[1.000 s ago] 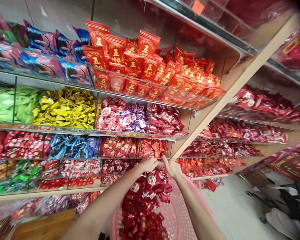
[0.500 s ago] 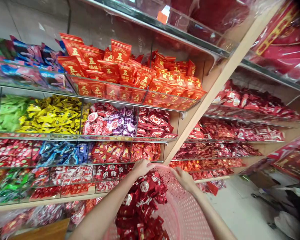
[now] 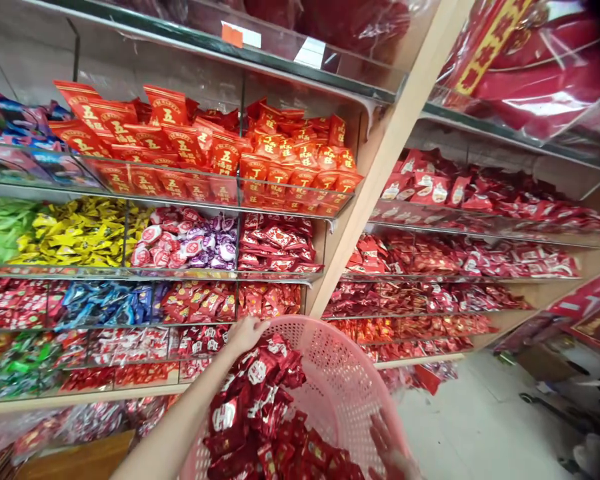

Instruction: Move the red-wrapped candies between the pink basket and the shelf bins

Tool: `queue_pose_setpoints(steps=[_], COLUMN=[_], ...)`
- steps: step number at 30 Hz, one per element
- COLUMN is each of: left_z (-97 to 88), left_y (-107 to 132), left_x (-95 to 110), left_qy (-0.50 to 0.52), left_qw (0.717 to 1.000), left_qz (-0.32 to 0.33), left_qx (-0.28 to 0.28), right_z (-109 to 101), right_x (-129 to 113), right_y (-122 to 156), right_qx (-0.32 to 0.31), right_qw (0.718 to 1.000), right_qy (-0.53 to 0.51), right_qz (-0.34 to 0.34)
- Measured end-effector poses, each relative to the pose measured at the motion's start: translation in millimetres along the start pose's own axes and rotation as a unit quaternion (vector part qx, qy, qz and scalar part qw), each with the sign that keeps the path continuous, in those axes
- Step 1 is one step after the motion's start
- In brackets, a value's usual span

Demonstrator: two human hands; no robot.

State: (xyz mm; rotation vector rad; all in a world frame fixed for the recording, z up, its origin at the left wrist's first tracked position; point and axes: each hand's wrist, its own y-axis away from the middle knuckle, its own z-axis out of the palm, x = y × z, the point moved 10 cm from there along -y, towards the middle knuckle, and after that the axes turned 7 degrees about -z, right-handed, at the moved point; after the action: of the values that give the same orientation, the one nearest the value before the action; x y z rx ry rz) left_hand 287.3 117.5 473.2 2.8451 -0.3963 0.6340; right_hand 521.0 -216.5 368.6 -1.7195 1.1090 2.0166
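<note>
A pink perforated plastic basket (image 3: 340, 380) fills the bottom middle of the view, with a heap of shiny red candy packets (image 3: 253, 407) inside. My left hand (image 3: 245, 335) grips the basket's far rim, its fingers curled over the edge. My right hand (image 3: 387, 447) is low at the basket's right side, fingers spread against the outer wall. It is partly cut off by the frame's lower edge.
Glass-fronted shelves (image 3: 280, 270) stand close ahead, packed with bins of wrapped sweets, including yellow packets (image 3: 80, 233). A wooden upright (image 3: 375, 180) joins them to a second shelf run on the right. A pale tiled floor (image 3: 475, 427) lies at lower right.
My right hand has left the basket's rim and dropped to its lower right side. The basket has turned, showing more of its wall, and the shelves have shifted left in view.
</note>
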Motion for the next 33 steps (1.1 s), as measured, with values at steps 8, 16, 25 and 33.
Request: queue_pose_setpoints(steps=[8,16,25,33], left_z=[-59.3,-60.5,-50.3,-44.6], left_y=[27,39,28,8], left_x=[-48,-88,-108,-101], left_qy=[-0.063,-0.075,-0.09,-0.067], left_qw=[0.989,0.987,0.989,0.991], left_qz=[-0.13,-0.135,-0.105,-0.114], left_qx=[0.012,0.041,0.05,-0.019], right_z=[63,92,108,108], right_x=[-52,-10,9,-13], right_y=[-5,-27,-13,11], right_qx=[-0.177,-0.209,-0.191,-0.152], right_qw=[0.98,0.974,0.976,0.984], right_qy=[-0.076,-0.075,-0.091,-0.091], right_qz=[0.056,0.052,0.059,0.025])
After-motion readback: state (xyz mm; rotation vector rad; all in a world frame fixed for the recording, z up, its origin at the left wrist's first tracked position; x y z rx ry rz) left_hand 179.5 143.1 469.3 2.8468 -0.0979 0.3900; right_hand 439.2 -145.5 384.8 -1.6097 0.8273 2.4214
